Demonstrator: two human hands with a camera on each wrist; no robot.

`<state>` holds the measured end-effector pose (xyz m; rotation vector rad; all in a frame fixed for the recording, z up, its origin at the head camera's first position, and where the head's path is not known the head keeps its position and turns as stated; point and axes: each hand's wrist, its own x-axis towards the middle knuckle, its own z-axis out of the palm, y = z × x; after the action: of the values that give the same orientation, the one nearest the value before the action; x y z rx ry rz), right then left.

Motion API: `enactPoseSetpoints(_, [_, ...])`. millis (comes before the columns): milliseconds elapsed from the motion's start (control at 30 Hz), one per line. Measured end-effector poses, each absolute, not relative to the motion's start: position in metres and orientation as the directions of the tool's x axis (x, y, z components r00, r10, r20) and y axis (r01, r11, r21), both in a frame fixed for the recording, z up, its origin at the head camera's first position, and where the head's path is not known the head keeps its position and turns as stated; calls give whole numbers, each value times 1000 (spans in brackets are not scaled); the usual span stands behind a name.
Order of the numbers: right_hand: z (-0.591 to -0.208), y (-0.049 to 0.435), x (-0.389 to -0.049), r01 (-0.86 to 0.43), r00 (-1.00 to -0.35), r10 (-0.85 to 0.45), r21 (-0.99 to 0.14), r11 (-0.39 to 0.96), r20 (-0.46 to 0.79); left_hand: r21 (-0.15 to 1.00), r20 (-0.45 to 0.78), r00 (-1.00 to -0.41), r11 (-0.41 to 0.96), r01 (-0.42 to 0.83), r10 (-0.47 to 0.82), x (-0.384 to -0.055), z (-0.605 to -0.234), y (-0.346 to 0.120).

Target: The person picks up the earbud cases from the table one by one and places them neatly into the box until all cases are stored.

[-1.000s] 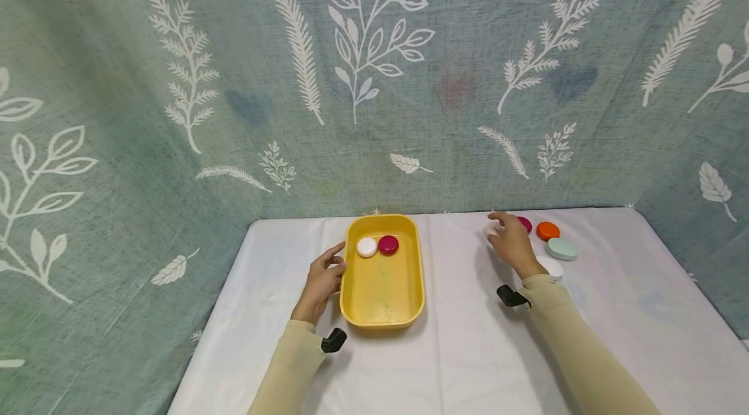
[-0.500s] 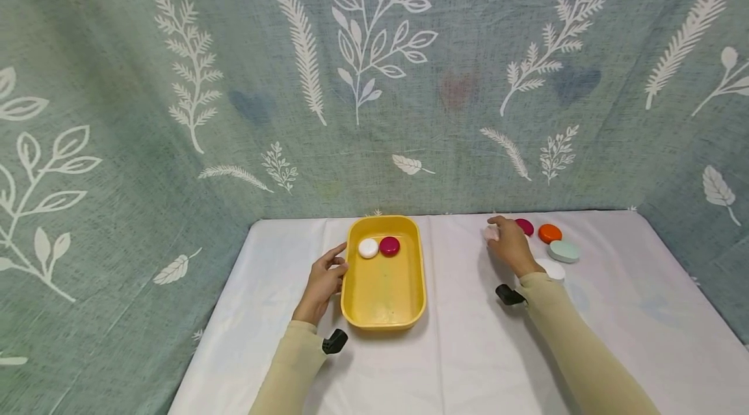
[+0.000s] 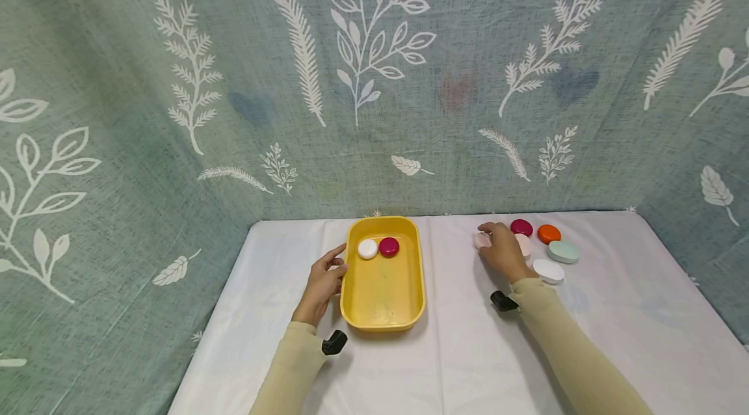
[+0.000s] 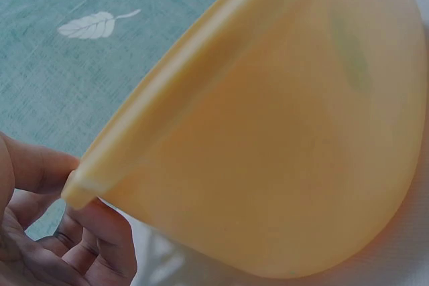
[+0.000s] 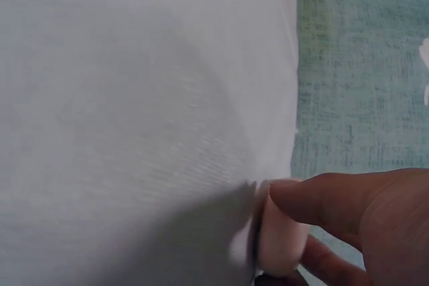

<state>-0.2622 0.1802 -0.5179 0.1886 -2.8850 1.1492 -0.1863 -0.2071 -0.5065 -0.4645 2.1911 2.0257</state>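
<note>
My left hand point(image 3: 320, 280) grips the left rim of a yellow plastic tray point(image 3: 383, 294); in the left wrist view its fingers lie on both sides of the rim point(image 4: 84, 189). Inside the tray, near the far end, a round white soap bar point(image 3: 367, 248) sits beside a magenta one point(image 3: 389, 246). To the right on the table, my right hand point(image 3: 504, 252) pinches a pale pink soap bar point(image 5: 283, 236) between thumb and fingers, close over the white cloth. That bar is partly covered by the fingers in the head view.
Right of my right hand lie another pale pink soap bar point(image 3: 523, 245), a magenta bar point(image 3: 521, 227), an orange bar point(image 3: 549, 234), a mint oval bar point(image 3: 563, 252) and a white oval bar point(image 3: 548, 270). A green leaf-print curtain point(image 3: 374, 168) hangs behind the table.
My right hand has moved left and slightly nearer with the pale pink soap bar, uncovering more of the other bars behind it. The left hand and tray stay put.
</note>
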Motion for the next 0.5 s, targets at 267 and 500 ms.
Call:
enactPoseSetpoints(267, [-524, 176, -258, -141, -990, -98, -679, 721, 102, 955, -279, -950, 65, -289, -138, -186, -507, -207])
enactPoseSetpoints(500, [-525, 170, -255, -139, -990, -106, -689, 711, 90, 955, -279, -950, 59, -289, -137, -186, -507, -208])
